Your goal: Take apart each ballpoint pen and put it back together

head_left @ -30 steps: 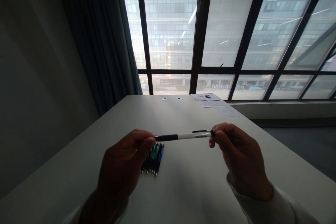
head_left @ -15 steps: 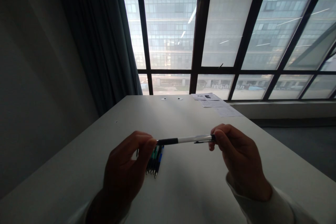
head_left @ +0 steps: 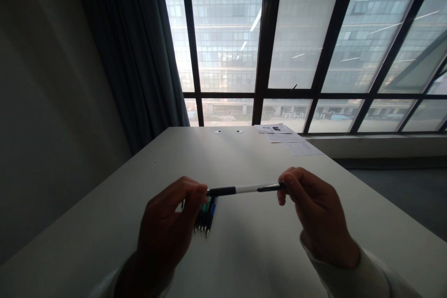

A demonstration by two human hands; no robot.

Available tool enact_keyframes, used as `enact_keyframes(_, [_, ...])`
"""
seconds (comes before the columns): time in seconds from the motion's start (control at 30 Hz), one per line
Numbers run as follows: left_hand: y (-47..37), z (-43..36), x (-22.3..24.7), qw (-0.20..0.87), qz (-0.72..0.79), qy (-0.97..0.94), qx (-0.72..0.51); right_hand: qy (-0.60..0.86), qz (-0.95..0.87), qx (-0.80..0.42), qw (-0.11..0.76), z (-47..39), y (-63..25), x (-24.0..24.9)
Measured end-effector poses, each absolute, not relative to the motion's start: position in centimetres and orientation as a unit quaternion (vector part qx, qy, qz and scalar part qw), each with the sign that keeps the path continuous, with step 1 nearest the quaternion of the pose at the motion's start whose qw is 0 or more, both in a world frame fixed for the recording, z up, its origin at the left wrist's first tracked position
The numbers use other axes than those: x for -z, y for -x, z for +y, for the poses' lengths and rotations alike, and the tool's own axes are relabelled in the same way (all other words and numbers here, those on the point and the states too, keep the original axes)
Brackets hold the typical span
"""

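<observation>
1. The white-barrelled pen (head_left: 246,189) has just rolled about its own long axis: its dark clip (head_left: 269,188), a moment ago along the lower edge, now lies across the side facing the viewer. A different side of the barrel is therefore on show.
2. The pen has barely shifted otherwise. It is held in the air above the desk (head_left: 244,256), nearly level, with the clip end slightly higher than the other.
3. The left hand (head_left: 164,228) is closed in a pinch on the tip end, just beyond the black grip (head_left: 223,191); the fingertips hide the very point.
4. The right hand (head_left: 319,219) pinches the clip end between thumb and fingers, so the turn appears to come from small finger movements while both ends remain supported.
5. The other pens (head_left: 206,216) lie side by side on the desk, just beside and partly behind the left hand, metal tips towards the person. A blue one (head_left: 213,207) is at the right edge of the row, with green parts beside it. The hand covers some, so their full number cannot be told.
6. Nothing in the visible part of the row seems disturbed. The paper sheets (head_left: 281,132) at the far edge also stay in place.
</observation>
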State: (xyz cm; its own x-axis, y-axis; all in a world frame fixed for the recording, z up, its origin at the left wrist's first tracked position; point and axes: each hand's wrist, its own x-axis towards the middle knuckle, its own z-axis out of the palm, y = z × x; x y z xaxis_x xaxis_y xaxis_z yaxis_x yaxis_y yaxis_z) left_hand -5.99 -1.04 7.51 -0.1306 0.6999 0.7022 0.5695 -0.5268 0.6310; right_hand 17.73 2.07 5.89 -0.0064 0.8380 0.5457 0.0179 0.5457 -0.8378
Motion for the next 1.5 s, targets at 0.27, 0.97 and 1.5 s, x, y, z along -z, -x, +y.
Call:
enact_keyframes(0.27, [5.9, -1.1, -7.7, 0.077, 0.483, -0.654, -0.578, 0.358, -0.628, -0.332, 0.606, 2.0, -17.7, -6.0])
enact_keyframes(0.97, [5.8, -0.8, -7.6, 0.082, 0.494, -0.673, -0.545, 0.4, -0.636, -0.276, 0.599, 1.7, -17.4, -6.6])
enact_keyframes(1.5, [5.7, -1.0, -7.3, 0.068, 0.516, -0.678, -0.518, 0.381, -0.6, -0.376, 0.594, 2.1, -17.5, -5.4])
